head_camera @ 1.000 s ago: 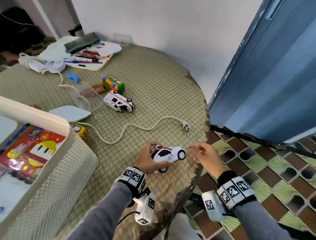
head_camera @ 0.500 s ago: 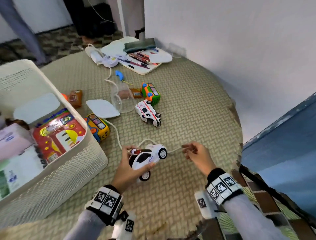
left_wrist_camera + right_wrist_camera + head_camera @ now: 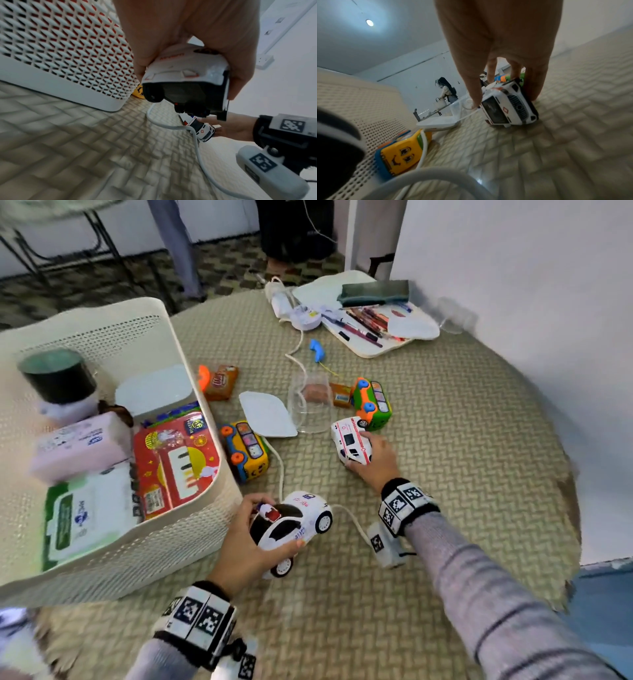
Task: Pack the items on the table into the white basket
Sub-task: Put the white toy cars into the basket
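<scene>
Risk: the white cable (image 3: 281,470) runs between both toys, so lifting the ambulance (image 3: 351,444) could snag and drag it. Left hand (image 3: 239,546) is wrapped around the police car (image 3: 291,527), held off the table just beside the basket (image 3: 219,501). Right hand (image 3: 375,455) clamps the ambulance, tilted on the mat. Both are white plastic, intact.

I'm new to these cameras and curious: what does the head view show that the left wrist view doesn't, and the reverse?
Only the head view shows inside the white basket: red packet, tissue packs, plus the green toy bus. Only the left wrist view shows the police car underside and wall sockets. Both show the left hand holding that car, the right hand on the ambulance, and the white cable.
</scene>
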Demonstrator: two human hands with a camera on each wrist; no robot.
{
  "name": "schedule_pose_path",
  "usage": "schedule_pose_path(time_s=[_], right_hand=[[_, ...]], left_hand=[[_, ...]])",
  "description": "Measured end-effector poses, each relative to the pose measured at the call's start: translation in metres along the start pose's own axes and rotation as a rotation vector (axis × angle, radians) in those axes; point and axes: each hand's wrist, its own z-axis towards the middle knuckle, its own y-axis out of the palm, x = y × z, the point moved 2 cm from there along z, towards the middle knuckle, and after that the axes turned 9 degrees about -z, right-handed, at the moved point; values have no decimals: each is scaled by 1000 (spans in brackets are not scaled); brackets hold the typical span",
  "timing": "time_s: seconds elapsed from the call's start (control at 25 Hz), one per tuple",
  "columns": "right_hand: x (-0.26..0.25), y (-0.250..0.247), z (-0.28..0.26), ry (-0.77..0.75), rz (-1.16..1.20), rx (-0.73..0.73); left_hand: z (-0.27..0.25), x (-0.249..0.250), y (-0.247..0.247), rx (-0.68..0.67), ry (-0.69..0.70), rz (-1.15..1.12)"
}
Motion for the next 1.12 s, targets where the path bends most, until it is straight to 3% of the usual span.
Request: schedule_pose_path(time_s=[0.16,0.4,0.48,0.72,0.84,0.92,1.0,1.12], right_hand=[[5,-5,0,56,252,-23],[46,-4,-53,325,846,100],[54,4,-74,387,834,119],[67,5,-77,311,358,108],[51,-23,-62,-69,-78,174],[34,-46,-49,-333,-520,67],[32,-53,-29,-453,-878,-136],[30,-53,-14,-549,-987,-209]], left_hand=[[3,-7,13,23,-17,-13],[12,-8,29,59,12,-15],[14,-6,31,80,24,-26],[16,1,34,64,42,-28],[11,3,31,62,52,-29],[8,4,29,61,55,-37],[5,6,27,58,59,-49],[-1,11,27,51,80,-59]])
